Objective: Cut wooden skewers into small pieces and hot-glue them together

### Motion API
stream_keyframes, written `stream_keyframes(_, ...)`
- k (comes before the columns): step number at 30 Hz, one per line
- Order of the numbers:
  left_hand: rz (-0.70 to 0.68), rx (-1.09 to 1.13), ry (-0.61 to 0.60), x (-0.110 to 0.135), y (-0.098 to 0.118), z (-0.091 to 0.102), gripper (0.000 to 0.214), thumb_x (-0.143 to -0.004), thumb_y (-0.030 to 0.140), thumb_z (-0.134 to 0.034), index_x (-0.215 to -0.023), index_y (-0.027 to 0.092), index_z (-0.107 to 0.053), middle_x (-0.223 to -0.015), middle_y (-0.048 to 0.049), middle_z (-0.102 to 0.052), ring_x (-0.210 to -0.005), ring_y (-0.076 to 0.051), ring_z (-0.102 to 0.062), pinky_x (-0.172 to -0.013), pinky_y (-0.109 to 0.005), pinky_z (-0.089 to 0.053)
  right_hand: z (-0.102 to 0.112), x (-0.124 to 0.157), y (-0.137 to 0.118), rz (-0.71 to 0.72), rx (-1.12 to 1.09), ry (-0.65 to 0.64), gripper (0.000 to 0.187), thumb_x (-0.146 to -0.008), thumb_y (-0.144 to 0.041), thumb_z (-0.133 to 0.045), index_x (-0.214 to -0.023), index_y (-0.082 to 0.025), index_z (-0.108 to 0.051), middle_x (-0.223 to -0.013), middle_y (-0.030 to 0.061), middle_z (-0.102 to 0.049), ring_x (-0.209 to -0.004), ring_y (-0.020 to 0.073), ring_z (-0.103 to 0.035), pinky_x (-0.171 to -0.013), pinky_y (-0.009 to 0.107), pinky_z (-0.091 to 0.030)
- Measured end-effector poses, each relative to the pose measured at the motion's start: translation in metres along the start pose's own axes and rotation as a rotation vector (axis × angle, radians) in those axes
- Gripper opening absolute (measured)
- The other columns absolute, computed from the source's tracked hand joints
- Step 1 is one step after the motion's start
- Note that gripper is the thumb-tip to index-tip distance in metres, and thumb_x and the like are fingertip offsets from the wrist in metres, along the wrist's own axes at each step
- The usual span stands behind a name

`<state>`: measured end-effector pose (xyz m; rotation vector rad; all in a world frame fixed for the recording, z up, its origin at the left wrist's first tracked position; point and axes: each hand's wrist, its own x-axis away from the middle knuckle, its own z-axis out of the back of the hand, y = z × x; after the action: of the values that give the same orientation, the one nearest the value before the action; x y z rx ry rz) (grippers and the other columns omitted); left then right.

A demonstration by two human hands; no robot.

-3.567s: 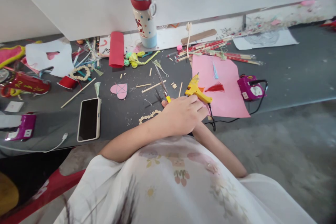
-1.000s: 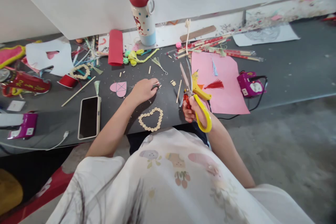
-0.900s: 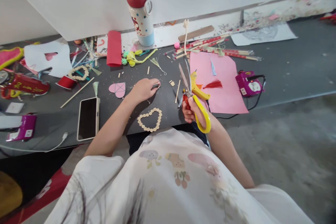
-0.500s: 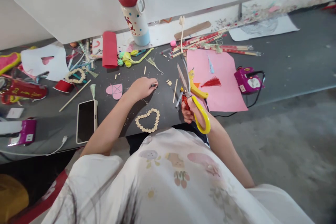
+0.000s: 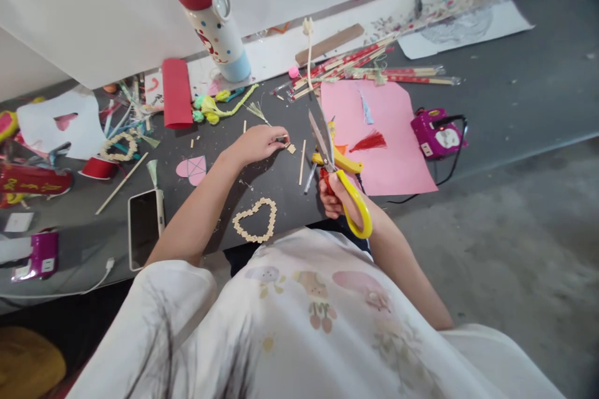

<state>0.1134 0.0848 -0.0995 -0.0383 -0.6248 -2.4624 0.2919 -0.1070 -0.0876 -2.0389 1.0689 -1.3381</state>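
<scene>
My right hand [image 5: 333, 196] grips a pair of scissors [image 5: 354, 204] with yellow and red handles; the blades point away from me and stand apart. Over the grey table, my left hand [image 5: 262, 144] has its fingers pinched together, and what they hold is too small to make out. Right at those fingertips lie small cut wood pieces [image 5: 291, 149]. A thin wooden stick [image 5: 302, 162] rests between my two hands. Closer to my body is a heart-shaped outline of small wood pieces [image 5: 255, 221]. A pink paper heart [image 5: 193, 169] with drawn lines lies left of my left hand.
A yellow glue gun [image 5: 344, 162] lies partly on pink paper [image 5: 390, 165], beside a red tassel [image 5: 369, 141]. A purple power socket [image 5: 435, 137] stands to the right. Behind are a bottle [image 5: 218, 37] and wrapped sticks [image 5: 346, 62]. A phone [image 5: 144, 227] lies at left.
My left hand has moved right, across to the small wood pieces, closing the gap to them. The scissors stay in my right hand, blades still apart. The view has shifted slightly.
</scene>
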Motion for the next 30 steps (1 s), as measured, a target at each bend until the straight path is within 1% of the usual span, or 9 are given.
stream_keyframes(4, 0.004, 0.015, -0.008, -0.004, -0.003, 0.000, 0.026, -0.085, 0.032, -0.048, -0.100, 0.020, -0.065, -0.082, -0.0026, -0.067, -0.071, -0.015, -0.058, -0.064, -0.024, -0.036, 0.005, -0.001, 0.001, 0.029, -0.006, -0.002, 0.065, -0.061, -0.082, -0.055, -0.069, -0.022, -0.033, -0.054, -0.0090, -0.023, -0.043, 0.0037, -0.016, -0.041, 0.022, -0.019)
stream_keyframes(8, 0.013, 0.036, -0.023, -0.004, -0.003, 0.000, 0.027, -0.084, 0.033, -0.048, -0.101, 0.020, -0.065, -0.084, -0.0026, -0.068, -0.073, -0.015, -0.058, -0.067, -0.024, -0.038, 0.004, -0.002, 0.000, 0.030, -0.007, -0.019, 0.062, -0.065, -0.079, -0.055, -0.069, -0.022, -0.031, -0.055, -0.0075, -0.023, -0.044, 0.0049, -0.015, -0.041, 0.023, -0.017)
stream_keyframes(12, 0.009, 0.064, -0.020, -0.004, -0.002, 0.002, 0.030, -0.084, 0.035, -0.048, -0.106, 0.020, -0.064, -0.087, -0.0022, -0.069, -0.072, -0.014, -0.058, -0.067, -0.024, -0.037, 0.001, -0.004, -0.001, 0.010, -0.013, -0.012, 0.063, -0.062, -0.080, -0.057, -0.070, -0.023, -0.032, -0.054, -0.0082, -0.024, -0.043, 0.0047, -0.016, -0.041, 0.023, -0.017)
stream_keyframes(15, 0.030, 0.059, -0.010, -0.002, -0.003, 0.006, 0.033, -0.084, 0.036, -0.049, -0.110, 0.021, -0.063, -0.083, -0.0015, -0.068, -0.069, -0.014, -0.056, -0.065, -0.024, -0.036, 0.002, -0.004, 0.000, -0.003, -0.022, -0.007, 0.064, -0.061, -0.080, -0.058, -0.072, -0.023, -0.032, -0.054, -0.0089, -0.025, -0.043, 0.0040, -0.017, -0.042, 0.022, -0.017)
stream_keyframes(20, 0.038, 0.038, -0.023, 0.000, -0.005, 0.011, 0.033, -0.083, 0.033, -0.050, -0.109, 0.021, -0.064, -0.077, -0.0008, -0.065, -0.065, -0.012, -0.054, -0.064, -0.023, -0.035, 0.004, -0.004, -0.001, 0.012, 0.009, -0.005, 0.065, -0.061, -0.082, -0.055, -0.070, -0.022, -0.032, -0.053, -0.0094, -0.023, -0.042, 0.0035, -0.017, -0.041, 0.021, -0.018)
stream_keyframes(24, 0.036, 0.069, -0.056, -0.002, -0.003, 0.012, 0.034, -0.081, 0.032, -0.052, -0.110, 0.021, -0.065, -0.082, -0.0013, -0.067, -0.068, -0.013, -0.056, -0.066, -0.023, -0.036, 0.004, -0.005, -0.002, 0.002, 0.017, 0.010, 0.065, -0.060, -0.082, -0.055, -0.070, -0.022, -0.031, -0.054, -0.0094, -0.023, -0.042, 0.0035, -0.017, -0.041, 0.021, -0.018)
stream_keyframes(30, 0.039, 0.074, -0.075, -0.007, 0.000, 0.010, 0.032, -0.081, 0.034, -0.052, -0.105, 0.019, -0.067, -0.088, -0.0026, -0.069, -0.073, -0.014, -0.058, -0.067, -0.024, -0.038, 0.006, -0.007, 0.006, 0.004, -0.017, -0.027, 0.060, -0.066, -0.078, -0.055, -0.072, -0.023, -0.032, -0.055, -0.0084, -0.024, -0.043, 0.0045, -0.017, -0.042, 0.022, -0.017)
